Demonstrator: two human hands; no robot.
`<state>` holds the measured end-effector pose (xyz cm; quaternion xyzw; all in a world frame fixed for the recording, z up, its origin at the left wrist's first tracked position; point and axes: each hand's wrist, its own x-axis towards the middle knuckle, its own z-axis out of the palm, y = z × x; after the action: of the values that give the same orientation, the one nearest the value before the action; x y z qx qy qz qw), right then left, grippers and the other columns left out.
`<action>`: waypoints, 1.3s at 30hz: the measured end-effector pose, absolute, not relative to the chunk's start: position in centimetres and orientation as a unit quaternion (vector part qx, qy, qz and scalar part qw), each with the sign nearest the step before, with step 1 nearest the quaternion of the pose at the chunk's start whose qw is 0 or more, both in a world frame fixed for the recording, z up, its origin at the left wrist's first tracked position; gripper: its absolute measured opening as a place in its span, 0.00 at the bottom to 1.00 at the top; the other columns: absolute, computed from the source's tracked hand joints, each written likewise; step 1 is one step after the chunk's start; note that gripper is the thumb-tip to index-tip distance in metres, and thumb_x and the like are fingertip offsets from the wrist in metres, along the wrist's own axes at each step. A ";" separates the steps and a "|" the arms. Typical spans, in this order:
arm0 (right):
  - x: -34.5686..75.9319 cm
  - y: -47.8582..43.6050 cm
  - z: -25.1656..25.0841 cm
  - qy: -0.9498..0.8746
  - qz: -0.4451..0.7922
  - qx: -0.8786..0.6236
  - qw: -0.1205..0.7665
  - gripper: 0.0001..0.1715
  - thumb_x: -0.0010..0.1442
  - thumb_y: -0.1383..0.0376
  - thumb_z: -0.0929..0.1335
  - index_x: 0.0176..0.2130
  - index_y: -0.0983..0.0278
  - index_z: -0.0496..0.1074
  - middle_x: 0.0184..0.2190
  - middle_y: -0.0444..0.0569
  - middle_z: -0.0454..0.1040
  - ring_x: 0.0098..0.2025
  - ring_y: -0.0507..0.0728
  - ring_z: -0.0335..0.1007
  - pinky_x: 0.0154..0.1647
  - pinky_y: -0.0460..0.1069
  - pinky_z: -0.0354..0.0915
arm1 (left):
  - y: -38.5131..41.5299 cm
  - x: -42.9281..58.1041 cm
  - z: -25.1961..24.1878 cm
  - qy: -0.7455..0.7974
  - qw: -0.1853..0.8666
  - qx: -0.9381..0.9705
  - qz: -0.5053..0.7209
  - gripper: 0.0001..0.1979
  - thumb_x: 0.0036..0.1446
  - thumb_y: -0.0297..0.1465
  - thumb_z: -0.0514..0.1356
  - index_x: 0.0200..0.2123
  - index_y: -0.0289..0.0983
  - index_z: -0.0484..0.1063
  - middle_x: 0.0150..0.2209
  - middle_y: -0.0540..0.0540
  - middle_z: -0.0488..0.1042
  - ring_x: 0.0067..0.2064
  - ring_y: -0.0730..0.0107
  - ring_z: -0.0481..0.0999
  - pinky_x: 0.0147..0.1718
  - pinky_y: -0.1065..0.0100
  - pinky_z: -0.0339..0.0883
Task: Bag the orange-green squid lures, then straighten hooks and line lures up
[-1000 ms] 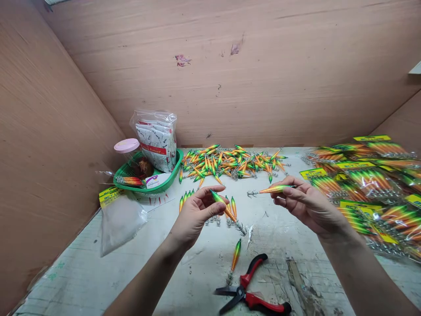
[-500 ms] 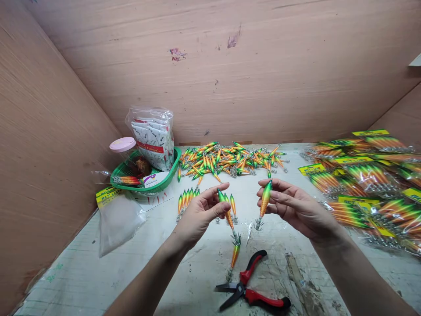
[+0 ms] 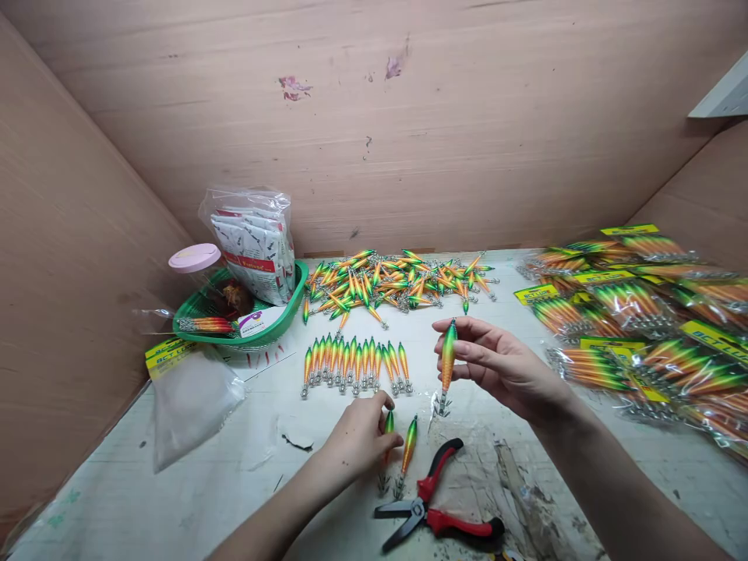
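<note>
In my right hand (image 3: 502, 362) a green, yellow and orange squid jig (image 3: 448, 358) is pinched upright, its hook crown pointing down. My left hand (image 3: 362, 436) is low over the table, thumb and fingers closed around another squid jig (image 3: 389, 423) that they partly cover. Just right of that one lies a loose squid jig (image 3: 410, 444), hooks toward me. Red-and-black pliers (image 3: 418, 506) rest below with their jaws apart. Beyond my left hand stretches a row of squid jigs (image 3: 358, 362), lying side by side.
A heap of squid jigs (image 3: 397, 284) lies along the back wall. Packed bags of jigs (image 3: 631, 312) are piled at right. On the left are a green basket (image 3: 280, 331) with packets and a jar, and empty clear bags (image 3: 192, 401) with yellow headers.
My left hand has come down and toward me with its jig, beside the loose one on the table. My right hand still holds its jig. The view has shifted slightly.
</note>
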<state>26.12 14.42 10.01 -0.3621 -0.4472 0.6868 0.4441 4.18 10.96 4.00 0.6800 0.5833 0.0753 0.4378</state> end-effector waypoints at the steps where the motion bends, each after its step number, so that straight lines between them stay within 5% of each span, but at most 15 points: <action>1: 26.1 14.4 10.0 -0.447 0.688 -0.360 0.443 0.18 0.50 0.60 0.75 0.41 0.61 0.75 0.35 0.46 0.73 0.33 0.51 0.72 0.32 0.46 0.72 | 10.8 4.2 3.9 0.583 0.430 0.686 0.069 0.15 0.46 0.30 0.63 0.40 0.36 0.70 0.24 0.52 0.70 0.28 0.65 0.71 0.26 0.69 0.55; 10: 25.3 14.6 10.1 -0.453 0.691 -0.381 0.415 0.19 0.46 0.58 0.76 0.37 0.63 0.72 0.33 0.43 0.70 0.30 0.50 0.71 0.27 0.45 0.71 | 12.3 3.5 5.4 0.566 0.339 0.717 0.227 0.09 0.57 0.35 0.57 0.37 0.37 0.73 0.33 0.47 0.76 0.34 0.67 0.74 0.33 0.69 0.63; 19: 23.5 12.7 0.7 -0.471 0.599 -0.599 0.247 0.20 0.42 0.59 0.71 0.31 0.59 0.58 0.16 0.31 0.60 0.13 0.50 0.64 0.16 0.46 0.62 | 21.0 -3.1 4.8 0.770 0.139 0.588 0.206 0.09 0.56 0.27 0.56 0.39 0.35 0.74 0.38 0.41 0.77 0.41 0.60 0.76 0.39 0.65 0.65; 24: 23.1 11.3 -0.8 -0.609 0.442 -0.628 0.198 0.14 0.47 0.61 0.69 0.29 0.59 0.57 0.17 0.35 0.64 0.19 0.51 0.64 0.21 0.46 0.56 | 24.5 -2.0 4.5 0.778 0.159 0.586 0.160 0.05 0.55 0.33 0.61 0.33 0.39 0.75 0.36 0.46 0.79 0.41 0.61 0.76 0.39 0.66 0.66; 30: 23.9 12.0 1.0 -0.685 0.329 -0.623 0.185 0.11 0.54 0.57 0.66 0.32 0.61 0.63 0.20 0.41 0.69 0.25 0.55 0.66 0.26 0.47 0.57 | 27.0 0.3 3.6 0.805 0.185 0.553 0.109 0.16 0.59 0.37 0.60 0.47 0.34 0.69 0.46 0.42 0.73 0.47 0.61 0.73 0.46 0.54 0.68; 35: 22.6 15.9 4.3 -0.768 0.212 -0.573 0.192 0.09 0.60 0.60 0.65 0.30 0.62 0.67 0.24 0.43 0.72 0.26 0.53 0.68 0.27 0.46 0.61 | 27.8 -1.3 4.2 0.789 0.259 0.549 0.096 0.16 0.61 0.36 0.58 0.50 0.36 0.68 0.50 0.42 0.71 0.47 0.62 0.73 0.44 0.55 0.70; 39: 18.3 21.7 5.6 -0.805 0.154 -0.543 0.182 0.06 0.61 0.66 0.66 0.32 0.64 0.71 0.33 0.47 0.75 0.37 0.54 0.71 0.37 0.47 0.65 | 27.9 -2.7 5.2 0.766 0.325 0.547 0.093 0.16 0.61 0.36 0.58 0.50 0.35 0.69 0.49 0.43 0.71 0.46 0.61 0.74 0.43 0.56 0.71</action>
<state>18.34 21.65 5.64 -0.5432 -0.8051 0.1537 0.1820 -2.75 27.91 5.20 0.5475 0.7656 0.0934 0.3246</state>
